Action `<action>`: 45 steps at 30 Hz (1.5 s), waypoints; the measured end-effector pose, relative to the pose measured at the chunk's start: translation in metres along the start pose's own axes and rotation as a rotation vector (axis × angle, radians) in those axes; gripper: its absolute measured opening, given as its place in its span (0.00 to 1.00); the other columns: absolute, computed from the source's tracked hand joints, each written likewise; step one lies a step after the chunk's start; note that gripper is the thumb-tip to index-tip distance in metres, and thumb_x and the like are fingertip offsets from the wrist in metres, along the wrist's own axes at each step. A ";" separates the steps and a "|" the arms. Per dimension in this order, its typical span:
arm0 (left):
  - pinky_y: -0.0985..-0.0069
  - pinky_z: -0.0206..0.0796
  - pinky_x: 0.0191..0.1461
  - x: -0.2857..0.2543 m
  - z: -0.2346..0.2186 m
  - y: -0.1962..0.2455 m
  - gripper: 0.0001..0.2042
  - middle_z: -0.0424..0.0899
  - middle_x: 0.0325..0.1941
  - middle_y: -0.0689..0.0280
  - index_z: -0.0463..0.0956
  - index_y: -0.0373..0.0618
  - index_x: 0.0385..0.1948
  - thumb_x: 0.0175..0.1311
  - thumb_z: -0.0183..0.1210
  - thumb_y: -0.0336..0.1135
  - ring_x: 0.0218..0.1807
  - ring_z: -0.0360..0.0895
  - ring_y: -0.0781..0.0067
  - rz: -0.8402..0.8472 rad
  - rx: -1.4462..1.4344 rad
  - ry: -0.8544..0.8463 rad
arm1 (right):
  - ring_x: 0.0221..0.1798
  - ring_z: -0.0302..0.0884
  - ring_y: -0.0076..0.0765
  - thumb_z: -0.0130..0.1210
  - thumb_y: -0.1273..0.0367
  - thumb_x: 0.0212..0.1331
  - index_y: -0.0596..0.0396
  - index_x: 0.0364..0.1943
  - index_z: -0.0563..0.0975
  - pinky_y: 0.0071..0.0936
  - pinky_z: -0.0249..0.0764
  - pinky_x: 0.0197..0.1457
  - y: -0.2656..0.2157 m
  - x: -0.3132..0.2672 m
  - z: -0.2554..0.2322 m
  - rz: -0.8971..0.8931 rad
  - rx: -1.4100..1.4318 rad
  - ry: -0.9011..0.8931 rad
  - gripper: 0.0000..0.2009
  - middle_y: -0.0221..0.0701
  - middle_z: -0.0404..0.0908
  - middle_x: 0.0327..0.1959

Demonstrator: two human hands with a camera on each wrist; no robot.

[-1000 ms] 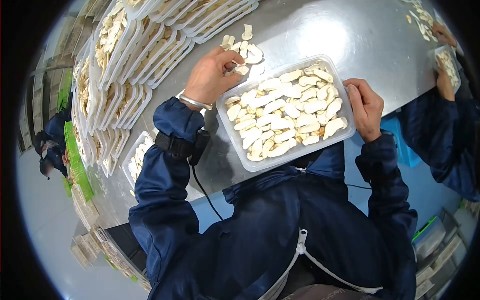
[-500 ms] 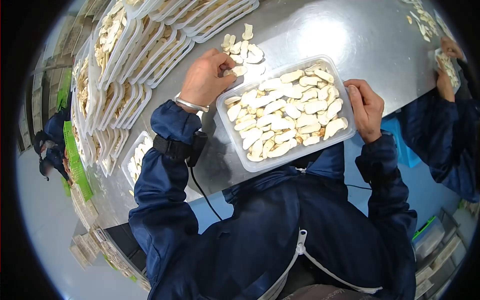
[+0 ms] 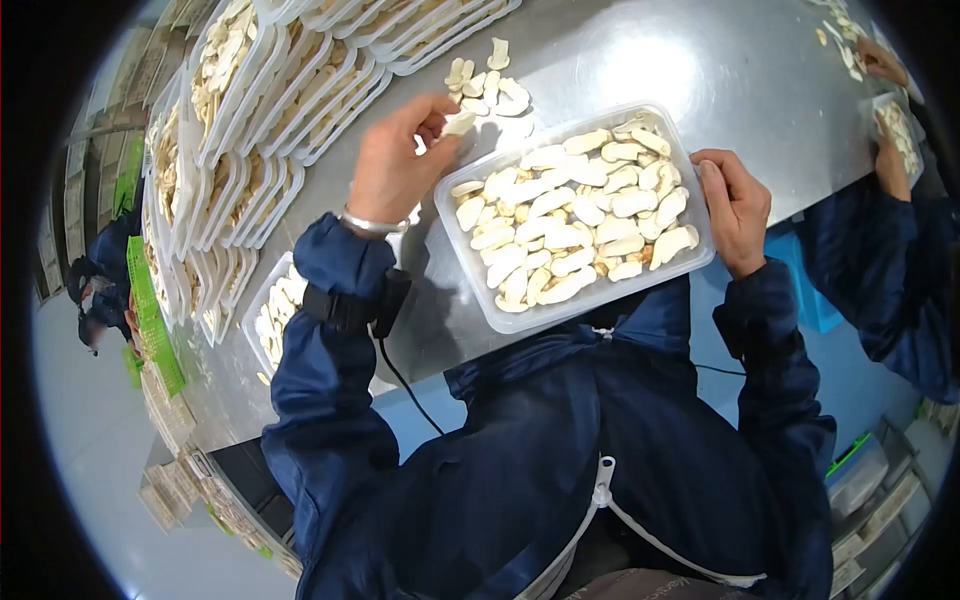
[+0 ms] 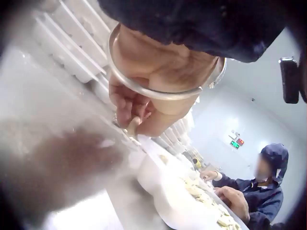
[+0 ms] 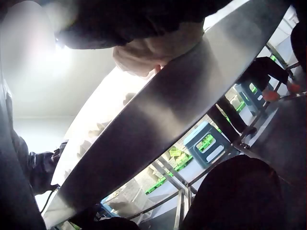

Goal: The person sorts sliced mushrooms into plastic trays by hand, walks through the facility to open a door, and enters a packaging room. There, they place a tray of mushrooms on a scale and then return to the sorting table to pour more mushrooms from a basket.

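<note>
My left hand [image 3: 398,160], a metal bangle at its wrist, pinches a pale mushroom slice [image 3: 459,124] between thumb and fingers, just off the tray's upper left corner. In the left wrist view the slice [image 4: 133,126] shows between the fingertips. A clear plastic tray [image 3: 468,290] full of mushroom slices [image 3: 570,235] lies tilted at the table's near edge. With curled fingers my right hand [image 3: 735,210] holds the tray's right rim. Beyond the left hand, a small loose pile of slices [image 3: 490,88] lies on the metal table.
Stacked trays of slices [image 3: 270,110] fill the table's left side. Another small tray [image 3: 258,318] of slices sits by my left forearm. At far right another person's hands [image 3: 888,150] work over a tray. A blue stool [image 3: 815,290] stands below the table.
My left hand has drawn back from the loose pile toward me and slightly left, with a slice now lifted in its fingers. The right hand stays at the tray rim.
</note>
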State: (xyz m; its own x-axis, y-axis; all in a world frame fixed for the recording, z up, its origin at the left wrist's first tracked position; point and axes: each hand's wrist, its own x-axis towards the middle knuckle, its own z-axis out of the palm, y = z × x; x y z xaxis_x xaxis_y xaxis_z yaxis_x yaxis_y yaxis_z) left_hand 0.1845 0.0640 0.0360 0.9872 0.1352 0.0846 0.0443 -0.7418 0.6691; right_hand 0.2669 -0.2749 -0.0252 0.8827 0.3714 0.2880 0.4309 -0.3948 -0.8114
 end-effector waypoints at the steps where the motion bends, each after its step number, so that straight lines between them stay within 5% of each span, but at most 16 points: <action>1: 0.81 0.64 0.36 -0.008 -0.004 0.005 0.09 0.79 0.29 0.65 0.78 0.38 0.38 0.55 0.63 0.25 0.30 0.71 0.78 0.022 0.018 0.010 | 0.23 0.70 0.19 0.50 0.70 0.66 0.61 0.38 0.79 0.20 0.68 0.29 -0.001 0.000 0.000 -0.003 -0.002 -0.003 0.08 0.31 0.77 0.21; 4: 0.80 0.66 0.38 -0.042 -0.011 0.027 0.06 0.81 0.31 0.65 0.81 0.36 0.35 0.56 0.62 0.22 0.32 0.73 0.78 0.044 0.030 0.058 | 0.23 0.69 0.19 0.51 0.70 0.66 0.61 0.38 0.79 0.19 0.67 0.29 -0.004 0.000 -0.001 0.004 0.005 -0.003 0.09 0.31 0.76 0.21; 8: 0.73 0.69 0.39 -0.075 0.003 0.038 0.10 0.80 0.36 0.58 0.81 0.40 0.40 0.56 0.61 0.22 0.37 0.77 0.60 0.239 0.264 0.042 | 0.23 0.69 0.18 0.51 0.69 0.66 0.61 0.38 0.79 0.19 0.67 0.29 -0.002 0.000 0.001 -0.013 -0.004 0.014 0.09 0.30 0.76 0.21; 15: 0.68 0.65 0.40 -0.083 0.026 0.040 0.11 0.76 0.34 0.62 0.80 0.42 0.38 0.51 0.64 0.26 0.36 0.72 0.62 0.320 0.415 0.108 | 0.22 0.69 0.19 0.50 0.68 0.66 0.60 0.38 0.79 0.20 0.66 0.28 0.002 -0.001 0.003 -0.021 -0.004 0.022 0.10 0.30 0.76 0.20; 21: 0.68 0.65 0.37 -0.098 0.016 0.037 0.11 0.75 0.33 0.61 0.79 0.41 0.37 0.50 0.65 0.28 0.35 0.72 0.61 0.170 0.199 0.147 | 0.22 0.69 0.19 0.51 0.68 0.66 0.60 0.37 0.79 0.20 0.67 0.28 0.000 -0.001 0.002 -0.015 -0.021 0.022 0.09 0.31 0.75 0.20; 26: 0.72 0.65 0.36 -0.089 0.024 0.037 0.10 0.73 0.29 0.62 0.78 0.40 0.31 0.49 0.68 0.30 0.32 0.73 0.66 0.121 0.171 0.089 | 0.22 0.69 0.20 0.51 0.68 0.66 0.60 0.37 0.79 0.20 0.67 0.29 0.004 -0.001 0.003 -0.029 0.003 0.030 0.09 0.31 0.76 0.20; 29: 0.65 0.63 0.38 -0.082 0.030 0.036 0.08 0.72 0.28 0.62 0.77 0.42 0.27 0.48 0.67 0.32 0.33 0.71 0.58 0.103 0.149 0.071 | 0.23 0.70 0.20 0.51 0.68 0.66 0.60 0.37 0.79 0.20 0.67 0.29 0.003 -0.001 0.002 -0.025 -0.003 0.022 0.09 0.31 0.76 0.20; 38: 0.66 0.62 0.39 -0.078 0.030 0.039 0.06 0.74 0.27 0.63 0.78 0.43 0.27 0.49 0.65 0.31 0.34 0.72 0.58 0.080 0.152 -0.011 | 0.22 0.71 0.23 0.50 0.67 0.66 0.60 0.37 0.79 0.21 0.68 0.28 0.000 0.000 0.001 -0.022 -0.018 0.008 0.10 0.33 0.76 0.20; 45: 0.77 0.66 0.38 -0.055 0.003 0.042 0.03 0.77 0.28 0.62 0.78 0.37 0.31 0.55 0.61 0.23 0.31 0.73 0.70 0.142 0.157 0.096 | 0.22 0.71 0.25 0.51 0.68 0.66 0.60 0.37 0.79 0.22 0.68 0.28 -0.001 0.000 -0.001 -0.029 -0.031 0.005 0.09 0.35 0.77 0.21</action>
State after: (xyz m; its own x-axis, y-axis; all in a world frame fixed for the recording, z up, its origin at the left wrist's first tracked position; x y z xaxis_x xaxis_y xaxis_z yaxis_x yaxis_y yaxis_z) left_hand 0.1322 0.0237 0.0572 0.9664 0.0788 0.2445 -0.0630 -0.8500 0.5231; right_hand 0.2669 -0.2754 -0.0243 0.8706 0.3792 0.3133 0.4617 -0.4102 -0.7865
